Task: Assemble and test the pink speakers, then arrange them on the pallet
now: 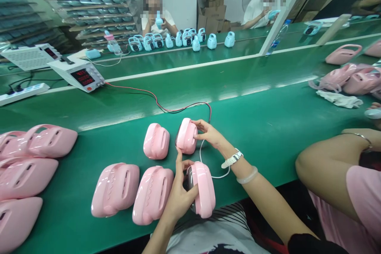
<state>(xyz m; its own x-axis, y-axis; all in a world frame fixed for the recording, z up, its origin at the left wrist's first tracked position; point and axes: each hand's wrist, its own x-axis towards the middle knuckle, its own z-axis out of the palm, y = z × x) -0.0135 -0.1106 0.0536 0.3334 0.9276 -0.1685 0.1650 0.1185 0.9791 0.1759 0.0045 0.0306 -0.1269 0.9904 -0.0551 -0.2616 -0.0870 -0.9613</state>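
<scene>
My left hand [183, 190] is closed round a glossy pink plastic device [205, 190] with a dark front panel, near the table's front edge. Its index finger stretches up and touches the lower end of a second pink device [188, 137]. At the right side of that second device is my right hand [210, 133], thumb and fingers bent together. A white cable [220, 176] comes out beneath those fingers and loops down toward the device in my left hand; its plug is hidden. More pink devices [156, 141] stand just to the left.
Pink housings with handles [49, 141] crowd the left side. A power supply [81, 75] with red digits feeds a red and black wire [156, 97] to the work spot. Another person's arm [333, 158] rests at right. Blue devices [212, 41] and people are beyond the divider.
</scene>
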